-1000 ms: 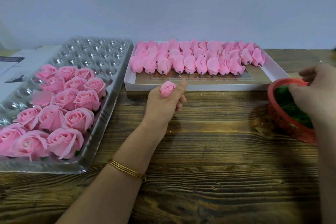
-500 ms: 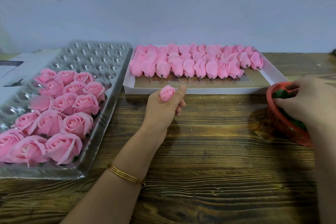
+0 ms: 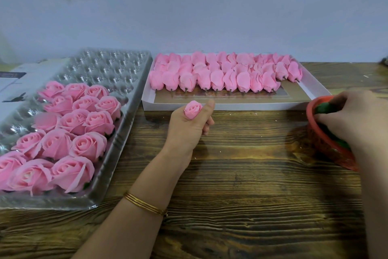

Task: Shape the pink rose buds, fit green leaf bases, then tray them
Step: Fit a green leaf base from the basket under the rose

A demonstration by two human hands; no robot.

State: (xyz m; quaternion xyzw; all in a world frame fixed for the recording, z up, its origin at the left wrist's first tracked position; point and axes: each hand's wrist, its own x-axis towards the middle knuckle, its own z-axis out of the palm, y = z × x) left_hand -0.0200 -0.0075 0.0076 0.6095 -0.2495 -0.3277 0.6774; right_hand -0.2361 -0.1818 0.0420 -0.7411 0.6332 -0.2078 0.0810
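Note:
My left hand (image 3: 189, 126) rests on the wooden table and grips a small pink rose bud (image 3: 192, 109) upright between thumb and fingers. My right hand (image 3: 352, 120) reaches into the red basket (image 3: 327, 151) at the right edge, its fingers down among the green leaf bases (image 3: 324, 108); whether it holds one is hidden. The clear plastic tray (image 3: 117, 132) on the left holds several opened pink roses (image 3: 84, 124) in its near rows. A white box (image 3: 231, 106) at the back holds rows of closed pink buds (image 3: 216, 79).
The tray's far cells (image 3: 109, 67) hold nothing. A white carton (image 3: 19, 82) lies behind the tray at far left. Bare wooden tabletop (image 3: 241, 174) spreads between my arms. A grey wall stands right behind the box.
My right hand has moved deeper into the red basket. My left hand still holds the bud in about the same place.

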